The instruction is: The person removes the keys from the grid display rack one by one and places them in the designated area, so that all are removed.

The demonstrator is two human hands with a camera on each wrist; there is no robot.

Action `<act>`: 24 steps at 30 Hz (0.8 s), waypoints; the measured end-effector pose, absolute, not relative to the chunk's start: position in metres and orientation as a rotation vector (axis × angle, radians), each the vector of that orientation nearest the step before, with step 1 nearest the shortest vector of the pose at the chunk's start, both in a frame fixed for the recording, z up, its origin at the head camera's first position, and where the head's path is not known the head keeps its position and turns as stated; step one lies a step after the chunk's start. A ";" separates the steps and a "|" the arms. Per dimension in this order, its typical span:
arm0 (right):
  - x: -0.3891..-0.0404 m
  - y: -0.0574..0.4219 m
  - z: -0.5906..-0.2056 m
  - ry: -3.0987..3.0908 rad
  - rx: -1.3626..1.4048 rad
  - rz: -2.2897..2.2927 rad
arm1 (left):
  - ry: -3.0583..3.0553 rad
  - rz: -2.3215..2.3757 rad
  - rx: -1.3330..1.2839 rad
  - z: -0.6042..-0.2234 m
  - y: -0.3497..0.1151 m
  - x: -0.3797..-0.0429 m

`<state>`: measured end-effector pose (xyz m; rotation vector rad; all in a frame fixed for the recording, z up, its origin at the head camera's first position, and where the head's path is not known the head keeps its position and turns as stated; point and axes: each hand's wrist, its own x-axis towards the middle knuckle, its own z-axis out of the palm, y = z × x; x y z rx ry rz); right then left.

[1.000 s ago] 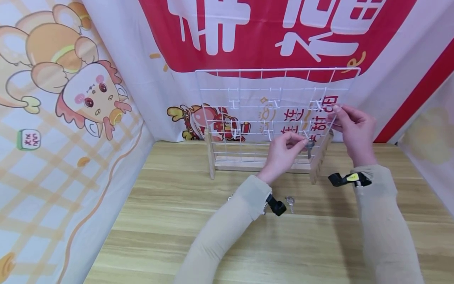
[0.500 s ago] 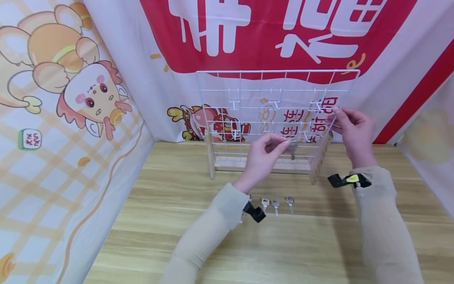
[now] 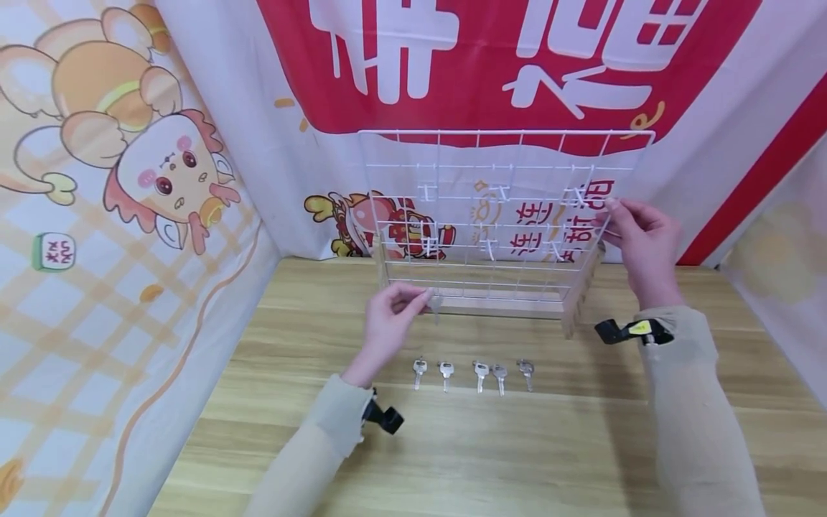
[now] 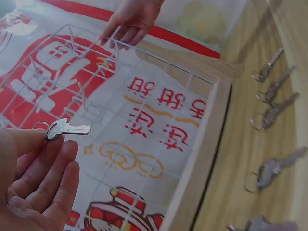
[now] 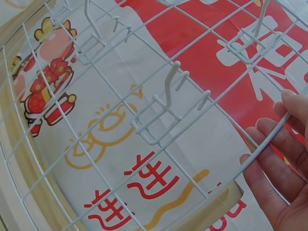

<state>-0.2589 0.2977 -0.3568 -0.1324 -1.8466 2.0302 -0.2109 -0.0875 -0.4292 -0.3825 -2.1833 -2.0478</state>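
Between thumb and forefinger, my left hand pinches a silver key with a small ring on its head. It holds the key in front of the lower left part of a white wire grid rack, above the table. My right hand grips the rack's right edge wire; in the right wrist view its fingers curl round that wire. White hooks stick out from the grid in two rows, with no key visible on them. Several silver keys, with rings, lie in a row in front of the rack.
The rack stands on a wooden base with upright wooden side pieces. Beneath it is a wood-grain table. A printed cloth hangs close behind the rack, and another patterned cloth borders the left side.
My left hand has moved left and down with the key, away from the hooks at the lower right. The row of keys has come into full view. My right hand stays at the rack's edge.
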 end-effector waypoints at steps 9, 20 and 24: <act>-0.261 0.297 -0.355 -1.862 -0.127 2.018 | -2.580 -1.849 -0.257 -0.483 -0.141 -0.184; -0.259 0.297 -0.355 -1.861 -0.136 2.004 | -2.814 -1.683 -0.221 -0.505 -0.153 -0.187; -0.259 0.298 -0.356 -1.862 -0.149 2.007 | -2.862 -1.586 -0.178 -0.505 -0.151 -0.189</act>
